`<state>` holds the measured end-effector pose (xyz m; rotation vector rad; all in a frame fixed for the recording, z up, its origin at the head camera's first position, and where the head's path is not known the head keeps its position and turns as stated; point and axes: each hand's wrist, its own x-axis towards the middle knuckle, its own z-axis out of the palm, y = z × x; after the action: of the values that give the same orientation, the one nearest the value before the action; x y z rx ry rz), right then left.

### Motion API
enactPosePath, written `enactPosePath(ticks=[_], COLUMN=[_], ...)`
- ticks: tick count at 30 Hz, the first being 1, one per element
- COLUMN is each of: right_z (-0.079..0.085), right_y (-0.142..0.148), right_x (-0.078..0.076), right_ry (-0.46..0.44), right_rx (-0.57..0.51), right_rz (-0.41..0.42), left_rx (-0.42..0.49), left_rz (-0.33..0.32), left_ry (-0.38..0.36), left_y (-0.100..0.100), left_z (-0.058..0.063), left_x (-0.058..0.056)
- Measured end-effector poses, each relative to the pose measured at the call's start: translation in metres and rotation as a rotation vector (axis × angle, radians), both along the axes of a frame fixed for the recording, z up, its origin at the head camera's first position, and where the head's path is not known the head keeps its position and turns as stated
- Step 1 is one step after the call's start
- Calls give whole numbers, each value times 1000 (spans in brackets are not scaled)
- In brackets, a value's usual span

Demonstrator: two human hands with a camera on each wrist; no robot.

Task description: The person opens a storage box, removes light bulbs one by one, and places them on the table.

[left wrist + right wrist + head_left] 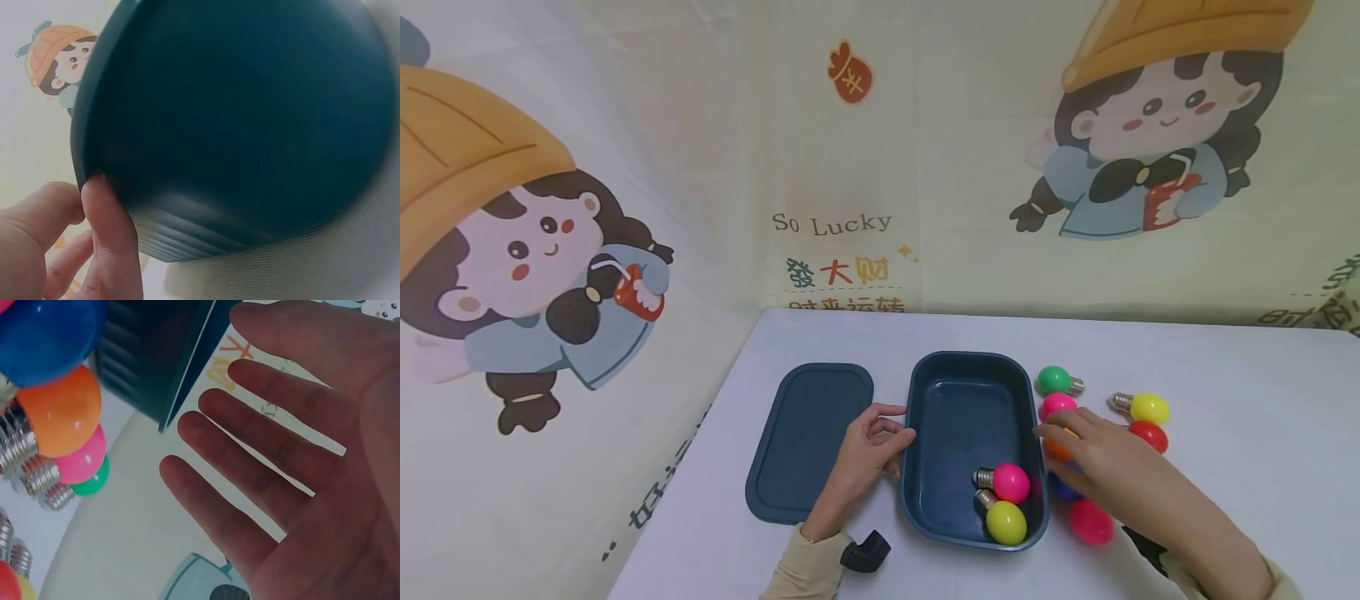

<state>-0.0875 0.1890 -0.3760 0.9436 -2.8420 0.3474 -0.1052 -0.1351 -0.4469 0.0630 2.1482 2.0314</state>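
A dark blue plastic box (958, 442) stands on the table, with a pink bulb (1011, 483) and a yellow bulb (1006, 522) lying in its near right corner. At its left rim, my left hand (868, 446) pinches the edge between thumb and finger; the left wrist view shows the box's ribbed outer wall (237, 144) beside those fingers. My right hand (1108, 462) hovers over the bulbs next to the right wall, partly hiding an orange bulb (1058, 446) and a blue bulb (1066, 483). Its fingers (244, 444) are spread and hold nothing.
A flat dark blue lid (811, 442) lies left of the box. Around my right hand are a green bulb (1054, 380), another pink bulb (1058, 406), a yellow bulb (1150, 409), a red bulb (1148, 435) and a pinkish-red bulb (1092, 522). A printed cloth (970, 167) hangs behind the table.
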Motion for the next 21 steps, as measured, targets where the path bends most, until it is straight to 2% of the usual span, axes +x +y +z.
enactPosePath(ticks=[6,16,21], right_z=[-4,-2,-4], right_y=[-5,-18,-23], right_x=[0,0,-1], right_ry=[27,-101,-76], right_rx=[-14,31,48], right_rz=[34,53,117], left_rx=[1,14,10], left_rz=[-3,-9,-6], left_ry=[3,4,-2], left_y=[0,0,0], left_z=[1,3,3], left_x=[0,0,0])
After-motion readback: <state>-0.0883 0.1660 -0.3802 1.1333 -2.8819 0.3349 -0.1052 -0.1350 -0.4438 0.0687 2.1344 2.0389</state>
